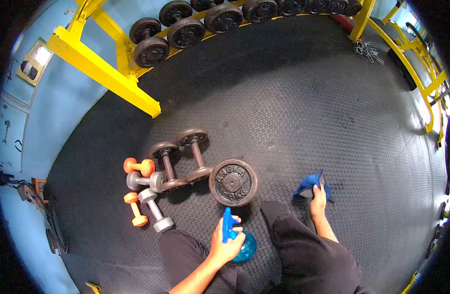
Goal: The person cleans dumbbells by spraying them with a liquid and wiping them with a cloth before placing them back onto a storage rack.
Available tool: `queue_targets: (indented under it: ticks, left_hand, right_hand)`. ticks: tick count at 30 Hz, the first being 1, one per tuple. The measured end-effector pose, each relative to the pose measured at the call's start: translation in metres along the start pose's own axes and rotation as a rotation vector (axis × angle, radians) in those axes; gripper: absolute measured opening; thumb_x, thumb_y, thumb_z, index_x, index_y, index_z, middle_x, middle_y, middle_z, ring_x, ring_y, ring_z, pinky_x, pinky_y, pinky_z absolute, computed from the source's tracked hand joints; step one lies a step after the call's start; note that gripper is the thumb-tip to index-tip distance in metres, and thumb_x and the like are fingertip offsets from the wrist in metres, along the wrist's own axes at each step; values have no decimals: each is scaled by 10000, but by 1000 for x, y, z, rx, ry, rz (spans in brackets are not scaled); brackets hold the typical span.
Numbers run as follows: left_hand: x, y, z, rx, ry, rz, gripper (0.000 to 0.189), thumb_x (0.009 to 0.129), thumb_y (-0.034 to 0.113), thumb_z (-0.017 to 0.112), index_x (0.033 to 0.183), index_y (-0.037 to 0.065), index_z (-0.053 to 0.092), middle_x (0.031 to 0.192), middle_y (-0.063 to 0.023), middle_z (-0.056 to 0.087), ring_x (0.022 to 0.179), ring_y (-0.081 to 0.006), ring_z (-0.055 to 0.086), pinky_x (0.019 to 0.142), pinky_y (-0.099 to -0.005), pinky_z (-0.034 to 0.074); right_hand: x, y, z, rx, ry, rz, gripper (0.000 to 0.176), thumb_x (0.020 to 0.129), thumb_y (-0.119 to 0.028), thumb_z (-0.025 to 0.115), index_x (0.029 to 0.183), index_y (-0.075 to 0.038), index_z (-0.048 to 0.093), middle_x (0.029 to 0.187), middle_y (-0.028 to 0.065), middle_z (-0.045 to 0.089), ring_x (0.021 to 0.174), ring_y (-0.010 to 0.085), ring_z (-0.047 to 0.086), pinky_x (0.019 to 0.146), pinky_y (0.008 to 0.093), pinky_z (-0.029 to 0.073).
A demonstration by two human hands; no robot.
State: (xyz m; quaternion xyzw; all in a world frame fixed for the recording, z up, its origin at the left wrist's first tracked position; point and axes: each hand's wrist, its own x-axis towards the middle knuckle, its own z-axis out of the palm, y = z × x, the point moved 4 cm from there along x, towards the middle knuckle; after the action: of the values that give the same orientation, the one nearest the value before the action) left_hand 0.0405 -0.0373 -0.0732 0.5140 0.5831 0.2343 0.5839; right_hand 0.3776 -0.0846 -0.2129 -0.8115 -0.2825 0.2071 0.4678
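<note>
My left hand (224, 249) is wrapped round the neck of a blue spray bottle (246, 249), held between my knees with its nozzle pointing away from me. In my right hand (318, 205) is a crumpled blue cloth (308, 183), pinched above the floor to the right of my foot. Just beyond the bottle is a round iron weight (233, 182) marked ANEKA and 8KG, its face turned up; what lies beneath it is hidden. Left of it are two large iron dumbbells, one nearer the weight (197, 154) and one farther left (167, 165).
Small orange dumbbells (135, 209) and grey dumbbells (155, 210) lie at the left on the black rubber mat (283, 117). A yellow rack (107, 73) holding several iron dumbbells stands at the back. Metal clips (368, 52) lie near its right leg, beside more yellow equipment (411, 93).
</note>
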Motion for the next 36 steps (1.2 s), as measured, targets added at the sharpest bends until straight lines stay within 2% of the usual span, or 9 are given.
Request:
queue_targets:
  ticks: [2,6,16,22,25,28,30,32,36]
  left_hand:
    - [-2,16,5,39,-26,5,567,799,-12,641,1329,13,440,1211,-128,590,1003,-213,667,846,-351,555]
    - [15,41,34,161,-96,327,612,804,4,651,1366,-3,410,1295,-150,528,1053,-260,656,882,-375,541]
    - [171,31,156,301,11,641,692,810,171,738,1368,-4,367,1282,-265,472,1187,-425,500,1016,-476,409]
    - [184,25,155,231,-37,471,869,817,175,743,1497,15,226,1444,-307,364,1345,-456,382,1103,-474,359]
    - [139,21,132,259,-112,787,843,826,161,683,1505,-5,213,1513,-354,237,1426,-477,239,1159,-506,265]
    - [64,34,61,156,-383,241,389,817,175,675,1155,0,601,1108,-234,653,1087,-430,613,931,-479,489]
    - [36,35,2,292,-8,599,180,834,106,666,1003,46,649,862,-147,644,800,-276,646,763,-362,510]
    - [42,-7,-39,167,346,231,354,971,201,552,1282,55,465,1195,-53,577,929,-160,582,785,-318,483]
    - [88,-6,-26,-899,-44,-31,682,1039,548,284,1561,128,161,1534,-95,337,1340,-213,419,1027,-384,420]
  right_hand:
    - [13,-31,3,915,-142,431,403,987,-250,509,1225,67,584,1224,176,635,1160,304,583,1025,420,428]
    - [32,-133,-25,1440,-554,449,499,942,-378,574,1226,32,586,1232,177,647,1162,327,607,1058,472,426]
    - [53,-138,-50,1587,-641,357,460,969,-250,503,1343,18,513,1311,168,604,1221,344,569,1085,503,404]
    - [11,-180,-56,764,-751,215,632,890,-262,610,1402,67,441,1335,226,552,1244,349,548,1091,434,384]
    - [-3,-260,-10,-48,-1023,-669,586,940,-290,527,1443,-8,422,1430,293,419,1302,404,473,1109,428,353]
    - [-25,-269,63,-132,-1214,-726,586,949,-318,473,1437,1,414,1425,285,406,1279,467,440,1073,527,355]
    - [-35,-250,109,-418,-1126,-832,612,900,-308,511,1429,-14,421,1381,238,465,1206,412,503,977,519,414]
    - [-39,-255,131,-532,-934,-1095,645,856,-332,542,1401,-1,446,1370,207,487,1181,361,517,926,483,422]
    - [-55,-269,159,-604,-950,-1119,671,831,-354,553,1384,13,458,1368,171,502,1180,318,510,928,474,407]
